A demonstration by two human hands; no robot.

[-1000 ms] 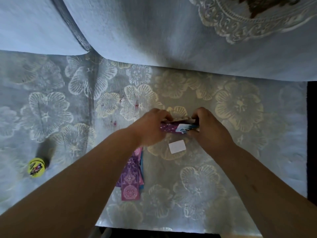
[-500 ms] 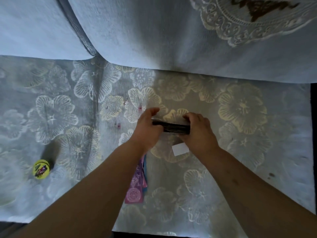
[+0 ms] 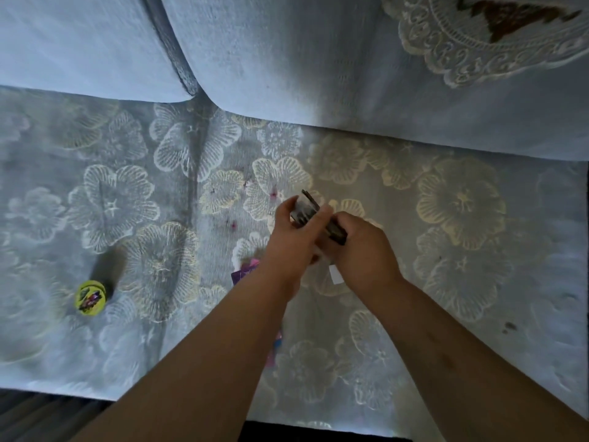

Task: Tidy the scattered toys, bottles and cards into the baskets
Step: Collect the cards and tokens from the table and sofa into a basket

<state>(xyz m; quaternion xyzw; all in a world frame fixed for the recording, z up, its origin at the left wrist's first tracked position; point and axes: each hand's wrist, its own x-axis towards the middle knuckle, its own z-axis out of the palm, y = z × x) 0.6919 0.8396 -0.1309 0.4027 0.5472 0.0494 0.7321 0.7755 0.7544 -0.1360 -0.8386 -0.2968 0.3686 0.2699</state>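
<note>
Left hand (image 3: 293, 240), right hand (image 3: 363, 250) gripping card stack (image 3: 307, 207) (tilted), yellow toy (image 3: 90, 297) well apart

Mostly pale blue-grey and cream on my feed
I see a blue-grey seat cover (image 3: 462, 282) with cream flowers; left, a yellow-green toy (image 3: 90, 297) with multicoloured print; pink-purple cards (image 3: 246, 271); a dark card stack (image 3: 306, 207); far right, a cream lace doily (image 3: 462, 55).

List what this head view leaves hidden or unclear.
All in the head view:
- Dark card stack: faces motion-blurred, middle covered by the left hand and right hand.
- Purple and pink cards: mostly under the left forearm.
- Small white card: partly behind the right hand.
- Round yellow toy: print too small.
- Baskets: out of frame.
</note>
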